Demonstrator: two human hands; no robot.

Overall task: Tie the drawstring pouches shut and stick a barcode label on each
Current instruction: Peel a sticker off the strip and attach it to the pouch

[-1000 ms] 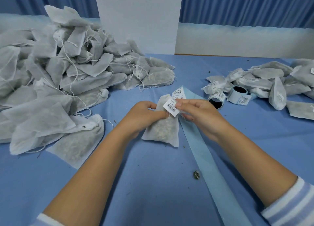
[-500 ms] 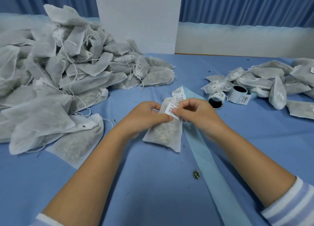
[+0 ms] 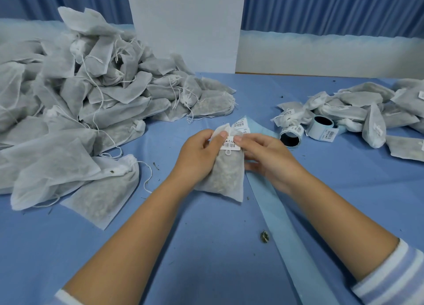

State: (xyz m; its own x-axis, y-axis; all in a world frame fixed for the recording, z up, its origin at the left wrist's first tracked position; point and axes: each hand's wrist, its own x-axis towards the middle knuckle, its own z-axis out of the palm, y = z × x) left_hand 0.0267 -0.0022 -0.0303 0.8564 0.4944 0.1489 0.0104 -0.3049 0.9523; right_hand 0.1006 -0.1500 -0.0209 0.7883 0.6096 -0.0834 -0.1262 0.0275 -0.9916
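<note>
A white drawstring pouch (image 3: pixel 226 173) filled with dried herbs stands in the middle of the blue table, held up between both hands. My left hand (image 3: pixel 198 152) grips its left side, thumb on the gathered top. My right hand (image 3: pixel 263 154) holds the right side, its thumb pressing a white barcode label (image 3: pixel 230 144) that lies across the pouch's neck. Behind the pouch, more barcode labels (image 3: pixel 241 124) sit on a pale blue backing strip (image 3: pixel 282 219).
A large heap of unlabelled pouches (image 3: pixel 91 102) fills the left side. Labelled pouches (image 3: pixel 358 107) lie at the right, with two label rolls (image 3: pixel 320 126) in front of them. A white board (image 3: pixel 183 26) stands at the back. A herb crumb (image 3: pixel 264 236) lies near the strip.
The label, held above the pouch by my right fingers before, now lies flat on the pouch's neck. The pouch has been turned more upright between both hands.
</note>
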